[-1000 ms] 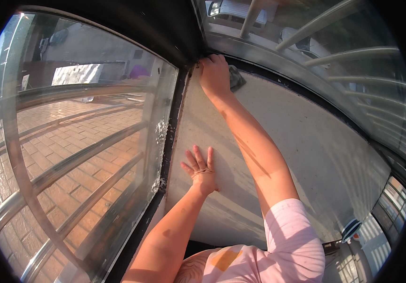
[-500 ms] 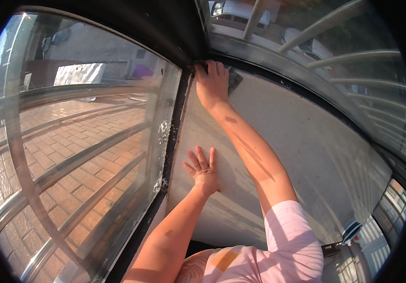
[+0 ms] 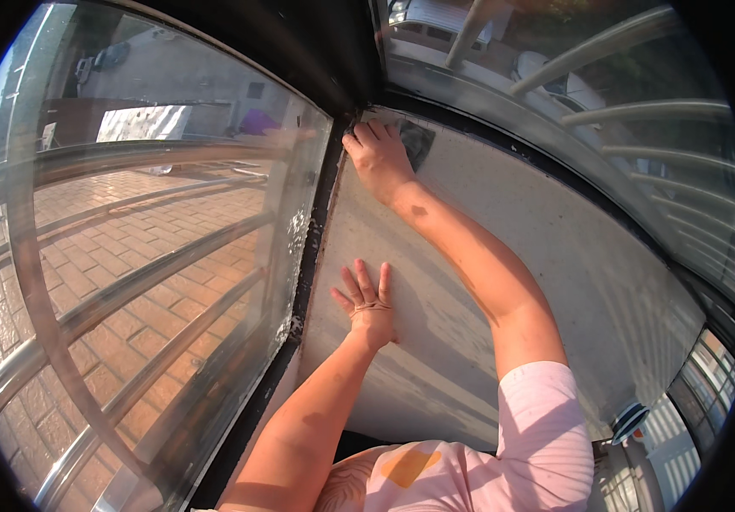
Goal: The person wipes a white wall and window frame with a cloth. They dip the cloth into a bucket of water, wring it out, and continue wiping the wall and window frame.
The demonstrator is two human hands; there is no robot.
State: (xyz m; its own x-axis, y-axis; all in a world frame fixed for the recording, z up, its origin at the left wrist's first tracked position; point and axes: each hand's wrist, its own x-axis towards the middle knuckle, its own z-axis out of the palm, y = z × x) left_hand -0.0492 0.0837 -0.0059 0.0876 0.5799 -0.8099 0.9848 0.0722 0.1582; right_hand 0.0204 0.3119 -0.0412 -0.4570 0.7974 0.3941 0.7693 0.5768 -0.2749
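My right hand (image 3: 378,158) reaches to the far corner of a pale ledge (image 3: 504,256), its fingers closed and pressed down near the black frame. A dark grey cloth (image 3: 418,143) pokes out on the right side of these fingers. The rest of it is hidden under the hand. Closer to me, my left hand (image 3: 371,311) rests flat on the ledge with fingers spread, holding nothing.
A glass pane (image 3: 171,102) in a black frame (image 3: 306,273) borders the ledge on the left, with curved metal bars (image 3: 171,266) outside. More bars (image 3: 649,111) stand beyond the far right edge. A striped item (image 3: 630,421) is at lower right.
My right hand has drawn slightly toward me and to the left, its wrist turned, and the cloth has shifted a little with it. The left hand stays in place.
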